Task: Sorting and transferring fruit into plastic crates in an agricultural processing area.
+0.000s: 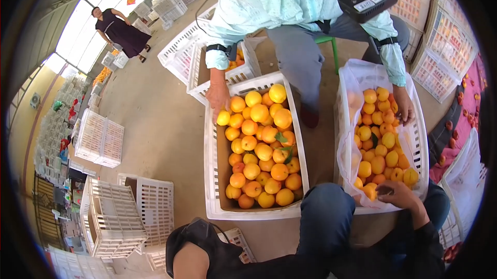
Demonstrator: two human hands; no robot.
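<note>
My right hand (400, 195) is over the near end of the right white plastic crate (421, 150), its thumb and fingers apart beside an apricot-like fruit (369, 191). A translucent plastic liner (345, 150) lines this crate, which is filled with yellow-orange fruit and a green leaf. My left hand is out of view; only my bent left arm shows at the bottom. Left of my knee is another white crate (254, 214), lined with cardboard and full of larger yellow-orange fruit (264, 152), a few with leaves.
A seated co-worker opposite has one hand (218, 96) at a fruit in the left crate and another hand (404, 104) over the right crate. Empty crates (116, 217) are stacked at left. Red fruit lies on pink cloth (470, 104) at right. Another person (120, 32) stands farther back.
</note>
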